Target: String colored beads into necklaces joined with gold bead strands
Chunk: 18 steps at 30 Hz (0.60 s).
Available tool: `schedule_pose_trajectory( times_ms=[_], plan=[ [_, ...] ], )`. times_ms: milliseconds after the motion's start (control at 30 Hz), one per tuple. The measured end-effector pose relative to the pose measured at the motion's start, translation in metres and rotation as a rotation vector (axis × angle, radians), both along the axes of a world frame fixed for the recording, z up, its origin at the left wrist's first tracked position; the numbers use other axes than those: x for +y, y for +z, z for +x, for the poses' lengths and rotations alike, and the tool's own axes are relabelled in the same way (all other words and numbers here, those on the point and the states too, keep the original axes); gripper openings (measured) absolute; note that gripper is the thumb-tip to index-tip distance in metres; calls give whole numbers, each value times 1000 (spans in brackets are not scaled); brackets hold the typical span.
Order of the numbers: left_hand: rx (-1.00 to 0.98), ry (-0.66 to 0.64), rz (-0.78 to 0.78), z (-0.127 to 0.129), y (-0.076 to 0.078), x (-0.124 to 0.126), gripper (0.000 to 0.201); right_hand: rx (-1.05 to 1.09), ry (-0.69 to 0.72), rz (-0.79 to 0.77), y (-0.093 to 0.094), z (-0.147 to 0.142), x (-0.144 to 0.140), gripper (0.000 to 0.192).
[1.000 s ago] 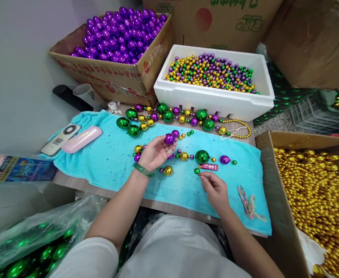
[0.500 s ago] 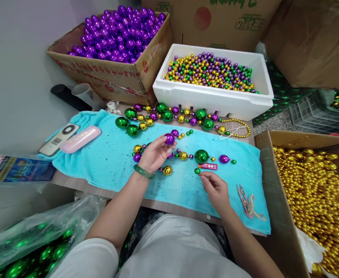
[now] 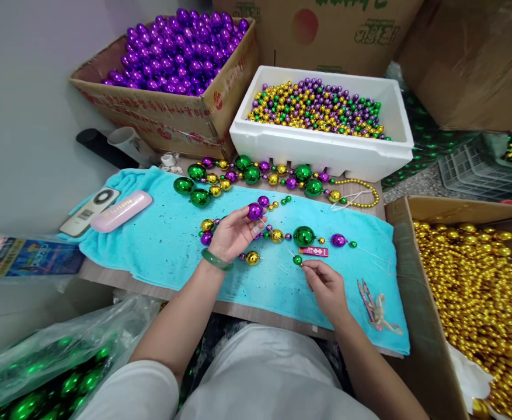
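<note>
Hardly any change since 1 s ago: my view's drifted a touch, so the bench sits slightly further L, & both hands keep the same pose. Nearest the cam, lower L, there's a clear plastic bag (image 3: 119, 318) w/ green balls inside; lower R, a carton of gold beads (image 3: 474, 291). Snips (image 3: 365, 300) w/ a pale cord (image 3: 385, 321) lie on the blue towel (image 3: 172, 245), R of the R hand (image 3: 326, 286), whose thumb & index pinch a small green bead (image 3: 298, 260). The L hand (image 3: 234, 233), green bangle (image 3: 216, 260) at its wrist, pinches a purple ball (image 3: 254, 211) btwn thumb & fingers. A thin line (image 3: 287, 246) runs btwn ball & bead; it's faint, so I can't swear it goes thru both. Just past the R hand, a big green ball (image 3: 303, 235) lies on the towel, red tube (image 3: 314, 252) beside it. Pink case (image 3: 122, 211) & white device (image 3: 90, 213) sit at the towel's L end. Farther back: longer bead strands (image 3: 251, 175), then a white foam box (image 3: 317, 149) of small mixed beads & a cardboard box (image 3: 150, 114) of purple ones.
</note>
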State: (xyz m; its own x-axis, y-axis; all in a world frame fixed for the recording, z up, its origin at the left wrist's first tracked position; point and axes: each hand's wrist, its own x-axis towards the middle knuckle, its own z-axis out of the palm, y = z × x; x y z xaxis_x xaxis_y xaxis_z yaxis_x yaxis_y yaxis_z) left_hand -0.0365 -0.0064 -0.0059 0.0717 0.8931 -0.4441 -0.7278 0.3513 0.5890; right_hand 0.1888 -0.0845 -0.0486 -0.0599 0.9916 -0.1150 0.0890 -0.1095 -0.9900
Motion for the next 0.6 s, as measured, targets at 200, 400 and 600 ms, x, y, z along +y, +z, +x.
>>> schedule_pose_trajectory(
  times_ms=[200,400,600],
  plan=[
    [-3,-11,7,1,-1,1,12,8,1,0,0,2,1,22],
    [100,-77,166,10,-1,-5,27,21,-7,5,-4,1,3,21],
    [190,-148,250,17,-1,-12,38,28,-26,20,-9,3,8,21]
  ],
)
